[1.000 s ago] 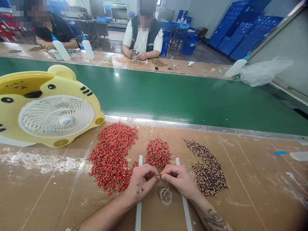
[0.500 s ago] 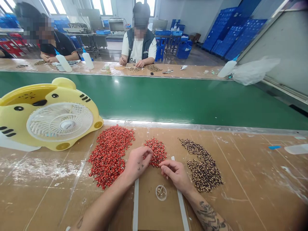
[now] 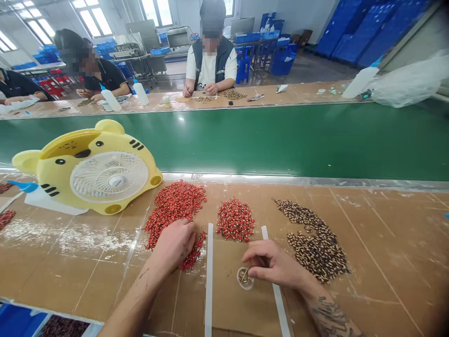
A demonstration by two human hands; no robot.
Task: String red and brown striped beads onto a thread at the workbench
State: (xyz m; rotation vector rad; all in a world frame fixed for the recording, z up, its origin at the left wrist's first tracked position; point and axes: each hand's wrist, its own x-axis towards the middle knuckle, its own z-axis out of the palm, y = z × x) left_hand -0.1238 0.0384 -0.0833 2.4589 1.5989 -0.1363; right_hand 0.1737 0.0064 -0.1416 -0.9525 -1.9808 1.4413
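Observation:
My left hand (image 3: 177, 241) is at the lower right of the large pile of small red pieces (image 3: 173, 201), fingers curled down among them; what they pinch is hidden. My right hand (image 3: 275, 263) reaches over a small clear cup (image 3: 245, 284), with thumb and forefinger closed on a thin stick (image 3: 245, 273) that stands in it. The cup rests on a brown board (image 3: 229, 306) between two white strips. Just beyond the board lies a smaller pile of red pieces with pale tips (image 3: 235, 217).
To the right spreads a pile of dark-and-gold pieces (image 3: 317, 243). A yellow animal-faced fan (image 3: 105, 173) stands at the left, beside a white bottle with a blue nozzle (image 3: 52, 202). Past the green belt (image 3: 245, 145), co-workers sit at another bench (image 3: 298, 93).
My left hand has moved left from the small red pile to the large one. My right hand has come down to the cup and its stick. The view has shifted left.

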